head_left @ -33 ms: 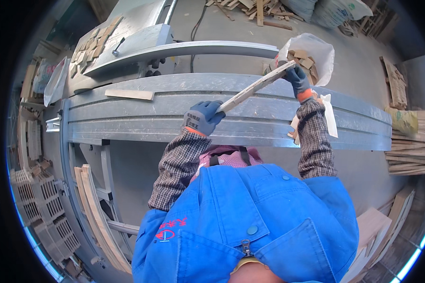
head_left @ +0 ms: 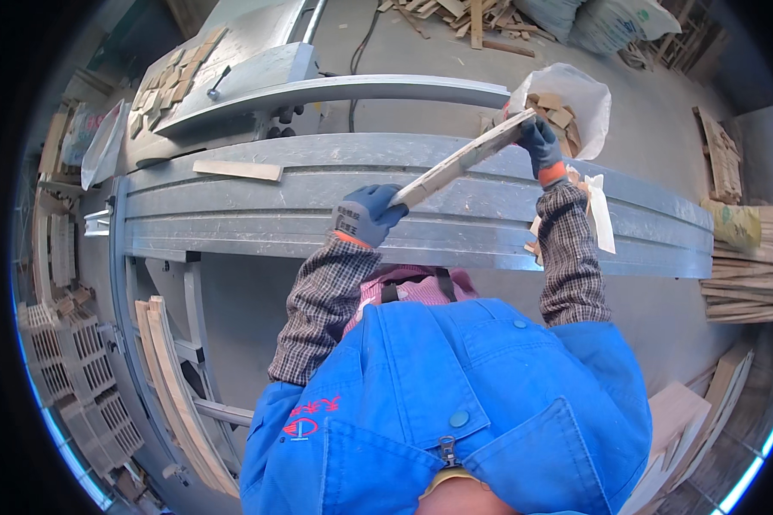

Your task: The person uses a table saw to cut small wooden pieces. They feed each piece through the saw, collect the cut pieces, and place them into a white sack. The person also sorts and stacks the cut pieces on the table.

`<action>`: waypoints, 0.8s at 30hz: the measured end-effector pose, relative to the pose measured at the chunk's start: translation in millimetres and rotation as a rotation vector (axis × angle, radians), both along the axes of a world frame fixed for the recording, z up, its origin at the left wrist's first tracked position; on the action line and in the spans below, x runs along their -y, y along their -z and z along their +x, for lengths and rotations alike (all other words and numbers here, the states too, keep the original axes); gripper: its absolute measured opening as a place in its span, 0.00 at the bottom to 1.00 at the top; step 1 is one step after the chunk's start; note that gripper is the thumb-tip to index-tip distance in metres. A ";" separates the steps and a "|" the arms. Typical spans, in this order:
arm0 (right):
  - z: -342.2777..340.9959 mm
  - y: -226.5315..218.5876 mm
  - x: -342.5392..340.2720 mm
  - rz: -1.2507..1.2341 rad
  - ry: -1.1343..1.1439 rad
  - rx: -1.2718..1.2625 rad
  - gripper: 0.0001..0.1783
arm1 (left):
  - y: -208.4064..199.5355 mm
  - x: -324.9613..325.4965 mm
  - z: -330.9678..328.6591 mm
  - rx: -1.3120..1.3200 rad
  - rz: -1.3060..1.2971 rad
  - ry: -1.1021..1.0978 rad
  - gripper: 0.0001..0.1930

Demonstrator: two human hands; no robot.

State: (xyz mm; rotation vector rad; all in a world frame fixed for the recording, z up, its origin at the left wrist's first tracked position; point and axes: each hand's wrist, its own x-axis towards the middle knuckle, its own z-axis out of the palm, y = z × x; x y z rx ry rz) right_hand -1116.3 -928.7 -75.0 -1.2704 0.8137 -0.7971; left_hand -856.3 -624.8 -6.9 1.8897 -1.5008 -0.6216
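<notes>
Between my two gloved hands I hold a pale wooden strip [head_left: 459, 160] with a rough, chipped long side. It slants up to the right above the grey metal sliding table [head_left: 318, 225]. My left hand [head_left: 370, 214], in a grey-blue glove, is closed round its lower, nearer end. Up at the far end, my right hand [head_left: 541, 146] grips the strip, with an orange cuff showing at the wrist. A shorter flat piece of wood [head_left: 237, 170] lies on the table to the left. Beneath my right forearm, some wood scraps [head_left: 534, 249] are partly hidden.
Beyond the table, a long metal fence [head_left: 378, 87] runs crosswise. A white sack [head_left: 597, 112] of wood offcuts stands behind my right hand. Small wood blocks [head_left: 173, 83] lie on the machine top at far left. Long boards [head_left: 180, 395] lean at near left; stacked lumber [head_left: 751, 283] sits right.
</notes>
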 end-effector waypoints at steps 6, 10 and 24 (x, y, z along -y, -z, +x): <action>71.3 -5.9 -32.2 -0.129 0.059 -0.005 0.15 | 25.8 -28.7 52.5 -0.591 0.204 -0.321 0.12; 92.3 30.2 -31.8 -0.094 -0.017 -0.362 0.23 | 79.5 -63.8 71.9 -0.655 0.265 -0.577 0.14; 240.9 63.7 -187.5 -0.694 -0.765 -0.995 0.23 | 251.6 -226.5 -22.4 -1.628 -0.110 -1.858 0.29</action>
